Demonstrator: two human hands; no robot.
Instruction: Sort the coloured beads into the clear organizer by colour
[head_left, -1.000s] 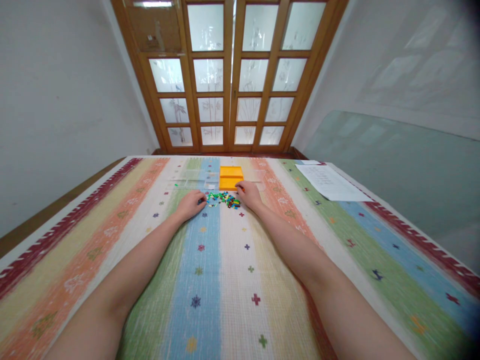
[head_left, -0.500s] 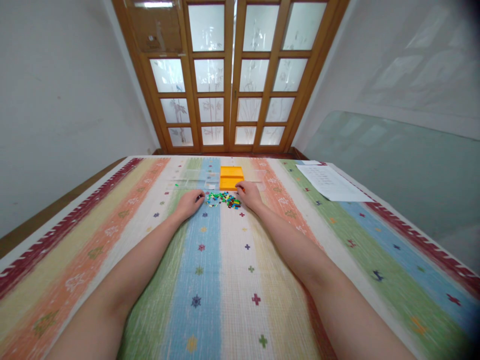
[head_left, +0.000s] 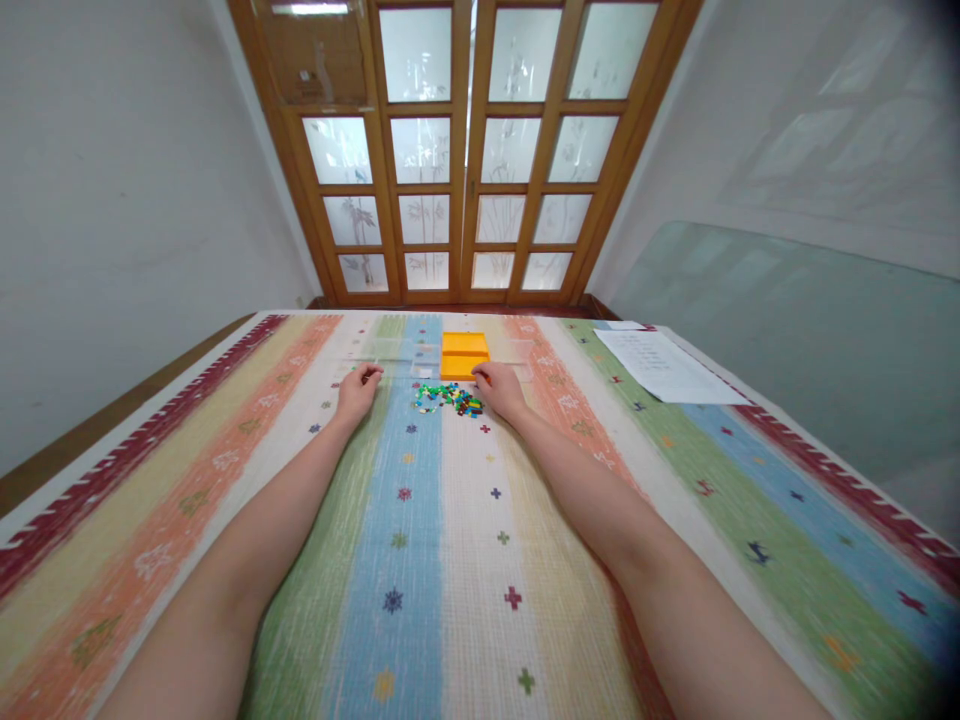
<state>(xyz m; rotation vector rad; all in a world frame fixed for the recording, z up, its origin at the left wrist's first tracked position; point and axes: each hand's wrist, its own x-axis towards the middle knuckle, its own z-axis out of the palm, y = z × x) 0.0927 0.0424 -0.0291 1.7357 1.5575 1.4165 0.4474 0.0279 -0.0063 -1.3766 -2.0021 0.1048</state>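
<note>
We had the small colourful pieces point(head_left: 454, 398) between our left hand point(head_left: 358, 391) and right hand point(head_left: 502, 388), nearer the right; whether either gripped anything, we couldn't tell.

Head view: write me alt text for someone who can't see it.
A person's right hand is beside a pile of small colourful pieces and an orange box, while the left hand is near a clear tray. A striped tablecloth lies beneath, with wooden doors beyond.

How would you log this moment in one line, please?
left hand: near clear tray | right hand: by orange box | colourful pieces: loose on striped cloth, between hands
</note>
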